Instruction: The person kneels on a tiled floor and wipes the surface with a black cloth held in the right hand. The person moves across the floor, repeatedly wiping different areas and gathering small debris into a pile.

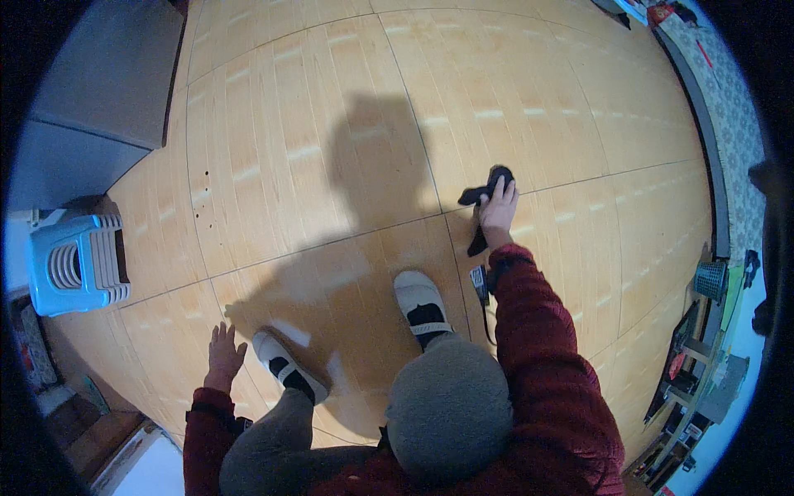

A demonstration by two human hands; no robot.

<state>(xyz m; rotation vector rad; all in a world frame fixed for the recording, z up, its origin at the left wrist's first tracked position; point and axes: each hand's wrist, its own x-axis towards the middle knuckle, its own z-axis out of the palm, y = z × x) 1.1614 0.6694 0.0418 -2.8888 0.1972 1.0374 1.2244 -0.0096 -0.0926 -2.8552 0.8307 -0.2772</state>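
Note:
My right hand (498, 211) reaches forward to the floor, its fingers spread over a black cloth item (472, 196), which looks like a sock or a pair of socks. Part of the cloth shows beyond the fingertips, and another dark piece (477, 242) sticks out beside my wrist. Whether the fingers grip the cloth or only rest on it is hard to see. Near my left shoe (268, 348), my left hand (224, 358) hangs with nothing in it, fingers apart.
A small black box with a label (479, 284) and a cable are beside my right sleeve. Stacked blue plastic stools (77, 266) stand at left below a grey cabinet (99, 80). On the right are a raised patterned surface (722, 99), a teal basket (711, 280) and a cluttered rack (682, 397).

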